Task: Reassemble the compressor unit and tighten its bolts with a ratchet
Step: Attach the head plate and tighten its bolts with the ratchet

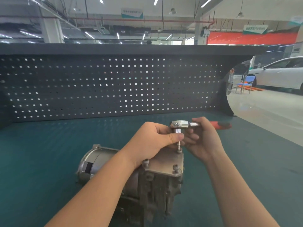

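The grey metal compressor unit [114,171] lies on its side on the green bench mat. Its flat cover plate [165,163] faces up, with bolts standing at its corners: one at the far corner [179,151], one at the right [175,167], one at the left [146,162]. A chrome ratchet [180,124] with a red handle [220,125] stands over the far bolt, its thin bit pointing down onto it. My left hand [154,141] pinches the socket shaft below the ratchet head. My right hand [203,138] grips the ratchet's shank just behind the head.
A dark pegboard back panel [114,86] with a shelf on top closes off the bench's far side. The green mat [41,153] stretches left and right of the compressor. Beyond the right edge lie the workshop floor, a blue chair [246,83] and a white car [278,72].
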